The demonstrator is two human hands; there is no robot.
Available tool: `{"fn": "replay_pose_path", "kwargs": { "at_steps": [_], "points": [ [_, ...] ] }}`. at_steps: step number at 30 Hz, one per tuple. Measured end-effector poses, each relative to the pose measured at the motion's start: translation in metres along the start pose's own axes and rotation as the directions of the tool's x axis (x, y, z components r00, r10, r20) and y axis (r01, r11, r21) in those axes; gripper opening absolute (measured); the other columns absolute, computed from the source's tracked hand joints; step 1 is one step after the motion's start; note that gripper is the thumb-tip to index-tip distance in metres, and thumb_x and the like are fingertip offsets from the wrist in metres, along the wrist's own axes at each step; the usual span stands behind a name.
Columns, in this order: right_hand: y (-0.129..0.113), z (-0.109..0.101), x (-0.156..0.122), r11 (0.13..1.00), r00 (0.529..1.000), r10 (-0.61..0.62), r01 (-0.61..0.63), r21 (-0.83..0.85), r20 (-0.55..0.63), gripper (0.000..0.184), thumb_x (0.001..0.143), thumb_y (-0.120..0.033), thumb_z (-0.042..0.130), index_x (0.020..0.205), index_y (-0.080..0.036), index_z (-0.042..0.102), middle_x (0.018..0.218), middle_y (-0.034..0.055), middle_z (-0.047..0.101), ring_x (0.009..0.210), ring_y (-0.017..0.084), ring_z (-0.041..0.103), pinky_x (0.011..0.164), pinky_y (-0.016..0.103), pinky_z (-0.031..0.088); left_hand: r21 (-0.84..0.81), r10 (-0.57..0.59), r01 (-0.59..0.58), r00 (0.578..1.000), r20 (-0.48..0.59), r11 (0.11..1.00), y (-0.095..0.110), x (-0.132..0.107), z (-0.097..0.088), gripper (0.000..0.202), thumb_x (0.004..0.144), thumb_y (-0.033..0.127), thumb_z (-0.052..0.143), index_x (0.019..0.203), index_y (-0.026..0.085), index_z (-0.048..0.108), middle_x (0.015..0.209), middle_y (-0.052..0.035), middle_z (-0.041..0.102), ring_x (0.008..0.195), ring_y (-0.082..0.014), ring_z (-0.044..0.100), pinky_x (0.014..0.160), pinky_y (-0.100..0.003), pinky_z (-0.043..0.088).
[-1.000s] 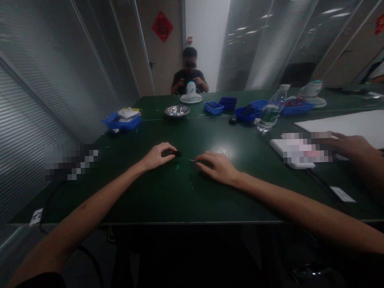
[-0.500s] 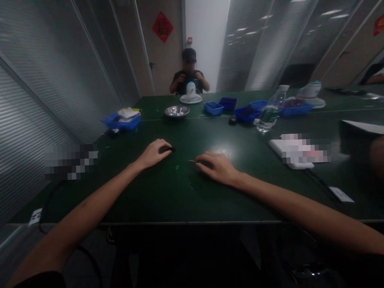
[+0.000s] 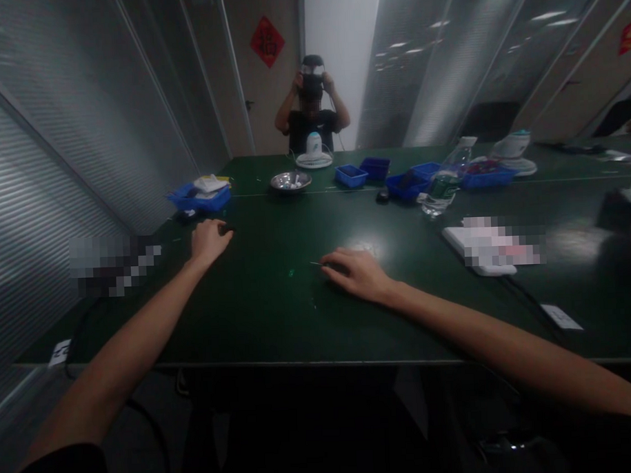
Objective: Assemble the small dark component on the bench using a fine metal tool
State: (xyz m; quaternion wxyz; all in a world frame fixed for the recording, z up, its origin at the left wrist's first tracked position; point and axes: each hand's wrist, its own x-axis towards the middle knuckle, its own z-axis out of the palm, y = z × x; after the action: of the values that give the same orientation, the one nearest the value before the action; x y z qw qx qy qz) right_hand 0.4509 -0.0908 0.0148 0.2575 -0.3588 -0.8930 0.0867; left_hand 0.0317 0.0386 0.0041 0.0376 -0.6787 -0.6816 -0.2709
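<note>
My left hand (image 3: 208,240) is closed around a small black object (image 3: 225,228), whose kind I cannot make out. It is above the left part of the table, just in front of a blue tray (image 3: 200,198) holding white and yellow items. My right hand (image 3: 354,271) rests near the middle of the table with its fingers curled together. A thin, light-coloured metal tip (image 3: 315,263) sticks out leftward from between thumb and fingers; the rest of that tool is hidden in the hand. A small green speck (image 3: 291,272) lies on the tabletop left of the tip.
On the green table (image 3: 256,321) stand a metal bowl (image 3: 291,183), several blue bins (image 3: 351,176), a plastic bottle (image 3: 443,184) and a white fan (image 3: 314,157). A white device (image 3: 474,251) with a cable lies at right. Across the table sits a person (image 3: 312,119).
My left hand has moved left and slightly farther away, carrying the black object toward the blue tray. My right hand stays put. The person opposite has raised a headset to their head.
</note>
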Motion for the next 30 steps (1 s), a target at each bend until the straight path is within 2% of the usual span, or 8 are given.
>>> {"fn": "replay_pose_path", "kwargs": {
  "at_steps": [2, 4, 5, 7, 9, 11, 21, 30],
  "points": [
    [0.0, 0.0, 0.0, 1.0, 1.0, 0.0, 0.0, -0.004, -0.005, 0.032, 0.105, -0.041, 0.051, 0.122, -0.019, 0.067, 0.106, 0.0077, 0.07, 0.081, 0.017, 0.064, 0.072, 0.031, 0.049, -0.047, 0.108, -0.108, 0.994, -0.017, 0.993, 0.02, -0.008, -0.005, 0.031, 0.084, 0.042, 0.067, 0.106, 0.02, 0.071, 0.109, -0.0138, 0.067, 0.105, -0.034, 0.06, 0.088, -0.044, 0.047],
    [0.0, 0.0, 0.0, 1.0, 1.0, 0.001, -0.001, -0.011, -0.003, 0.032, 0.105, -0.04, 0.051, 0.122, -0.019, 0.068, 0.106, 0.0077, 0.07, 0.081, 0.017, 0.064, 0.072, 0.031, 0.049, -0.19, 0.257, -0.232, 0.959, 0.118, 0.954, 0.047, -0.02, -0.008, 0.031, 0.09, 0.046, 0.061, 0.103, 0.02, 0.072, 0.102, -0.0108, 0.068, 0.093, -0.0283, 0.061, 0.08, -0.038, 0.047],
    [0.0, 0.0, 0.0, 1.0, 1.0, 0.003, -0.003, -0.015, 0.0, 0.031, 0.105, -0.04, 0.051, 0.121, -0.02, 0.068, 0.106, 0.0076, 0.07, 0.081, 0.017, 0.064, 0.072, 0.031, 0.048, -0.283, 0.34, -0.272, 0.912, 0.228, 0.92, 0.062, -0.026, -0.009, 0.033, 0.091, 0.049, 0.06, 0.1, 0.02, 0.072, 0.096, -0.0088, 0.068, 0.086, -0.0254, 0.061, 0.075, -0.035, 0.047],
    [-0.001, -0.001, 0.0, 1.0, 1.0, 0.005, -0.005, -0.023, -0.002, 0.03, 0.104, -0.039, 0.051, 0.121, -0.02, 0.068, 0.105, 0.0073, 0.07, 0.081, 0.017, 0.064, 0.071, 0.03, 0.047, -0.426, 0.492, -0.311, 0.759, 0.427, 0.849, 0.088, -0.04, -0.01, 0.038, 0.09, 0.057, 0.062, 0.096, 0.021, 0.072, 0.089, -0.0054, 0.067, 0.077, -0.0212, 0.06, 0.067, -0.031, 0.044],
    [-0.002, -0.002, 0.0, 1.0, 1.0, 0.002, -0.002, -0.024, -0.008, 0.03, 0.104, -0.039, 0.052, 0.12, -0.02, 0.068, 0.105, 0.007, 0.07, 0.081, 0.017, 0.064, 0.071, 0.03, 0.047, -0.5, 0.589, -0.345, 0.64, 0.494, 0.795, 0.107, -0.052, -0.011, 0.042, 0.086, 0.061, 0.067, 0.095, 0.02, 0.071, 0.089, -0.0042, 0.065, 0.077, -0.0194, 0.059, 0.067, -0.029, 0.043],
    [-0.003, -0.002, 0.0, 1.0, 1.0, 0.0, 0.0, -0.025, -0.014, 0.03, 0.104, -0.039, 0.052, 0.12, -0.02, 0.068, 0.105, 0.0069, 0.07, 0.08, 0.017, 0.064, 0.07, 0.029, 0.046, -0.522, 0.634, -0.379, 0.589, 0.501, 0.764, 0.116, -0.059, -0.012, 0.044, 0.083, 0.062, 0.071, 0.096, 0.02, 0.071, 0.094, -0.0046, 0.065, 0.081, -0.0197, 0.059, 0.069, -0.029, 0.044],
    [0.0, 0.0, 0.001, 1.0, 1.0, 0.005, -0.005, -0.015, -0.009, 0.031, 0.104, -0.039, 0.051, 0.121, -0.02, 0.068, 0.107, 0.0074, 0.07, 0.078, 0.016, 0.063, 0.069, 0.03, 0.047, -0.578, 0.71, -0.433, 0.557, 0.431, 0.691, 0.116, -0.06, -0.016, 0.035, 0.093, 0.052, 0.064, 0.11, 0.022, 0.073, 0.108, -0.0075, 0.066, 0.097, -0.0228, 0.062, 0.081, -0.034, 0.048],
    [0.001, 0.002, 0.001, 1.0, 1.0, -0.002, 0.002, -0.017, -0.012, 0.03, 0.105, -0.04, 0.051, 0.121, -0.02, 0.068, 0.107, 0.0072, 0.071, 0.082, 0.017, 0.065, 0.072, 0.03, 0.048, -0.551, 0.673, -0.431, 0.636, 0.377, 0.715, 0.111, -0.059, -0.006, 0.033, 0.096, 0.048, 0.062, 0.112, 0.023, 0.075, 0.108, -0.0083, 0.067, 0.095, -0.0228, 0.063, 0.08, -0.035, 0.051]
  ]
}}
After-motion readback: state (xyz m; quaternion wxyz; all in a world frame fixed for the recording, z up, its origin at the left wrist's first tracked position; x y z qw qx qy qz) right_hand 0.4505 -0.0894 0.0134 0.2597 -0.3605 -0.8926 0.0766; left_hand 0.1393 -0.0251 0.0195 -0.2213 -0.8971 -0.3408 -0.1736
